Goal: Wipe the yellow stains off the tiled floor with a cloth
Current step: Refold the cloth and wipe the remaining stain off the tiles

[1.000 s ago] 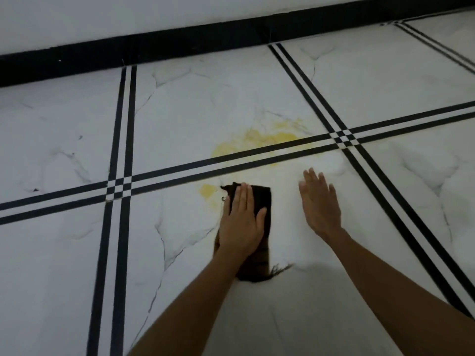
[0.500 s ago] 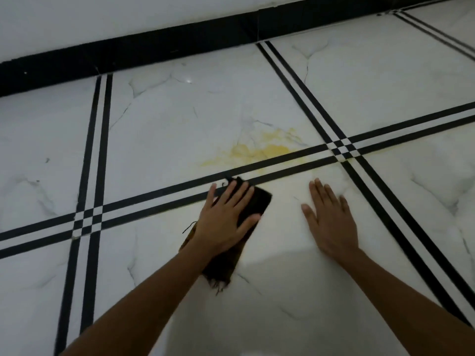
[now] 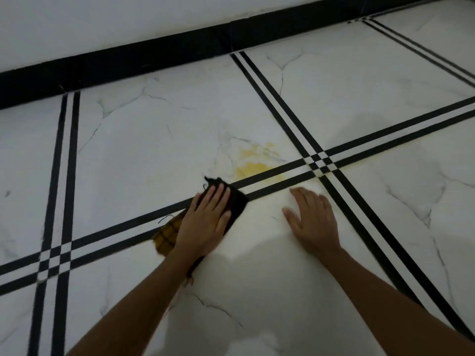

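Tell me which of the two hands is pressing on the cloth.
The left hand. It lies flat on the dark cloth, just below-left of the yellow stain. The right hand rests bare on the white tile, touching no cloth.

Left hand (image 3: 205, 222) is flat, palm down, fingers stretched out together and pointing up and to the right, thumb splayed to the right side; its bare forearm runs in from the lower left at a steep diagonal, wrist straight. Right hand (image 3: 312, 219) lies palm down too, fingers extended and angled up to the left, thumb spread out toward the left hand, holding nothing. The two hands sit near each other without touching, and the right forearm comes in from the bottom right corner.
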